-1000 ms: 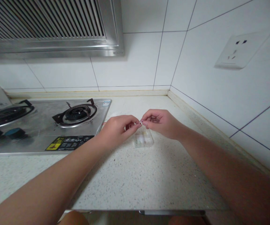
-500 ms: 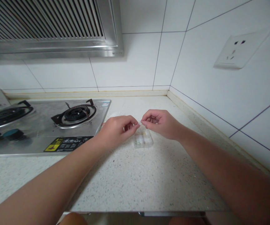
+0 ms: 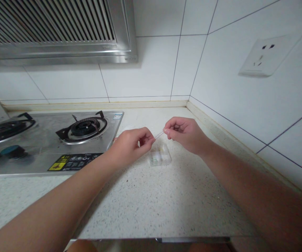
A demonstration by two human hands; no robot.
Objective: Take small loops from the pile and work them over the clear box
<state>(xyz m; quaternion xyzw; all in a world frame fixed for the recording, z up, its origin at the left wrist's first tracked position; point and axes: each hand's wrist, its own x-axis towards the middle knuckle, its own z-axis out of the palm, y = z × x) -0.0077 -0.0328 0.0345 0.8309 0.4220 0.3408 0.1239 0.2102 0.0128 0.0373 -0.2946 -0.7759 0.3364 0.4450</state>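
Note:
A thin pale strand (image 3: pixel 159 134) runs taut between my two hands above the counter. My left hand (image 3: pixel 133 144) pinches its lower left end between thumb and fingertips. At the upper right end, my right hand (image 3: pixel 186 135) is closed in a pinch, its other fingers curled in. Just below the strand, a small clear plastic box (image 3: pixel 160 161) with compartments sits on the counter. Tiny bits, some greenish, lie in it, too small to name. Neither hand touches the box as far as I can see.
The speckled stone counter (image 3: pixel 145 203) lies under both arms. To the left is a steel gas hob (image 3: pixel 43 140) with burners and knobs. A range hood (image 3: pixel 124 52) hangs above it. Tiled walls meet at the back right corner, with a socket (image 3: pixel 262 56) on the right one.
My right hand has moved up and to the right, away from my left hand. A longer stretch of the strand now shows between them. My left hand has hardly moved.

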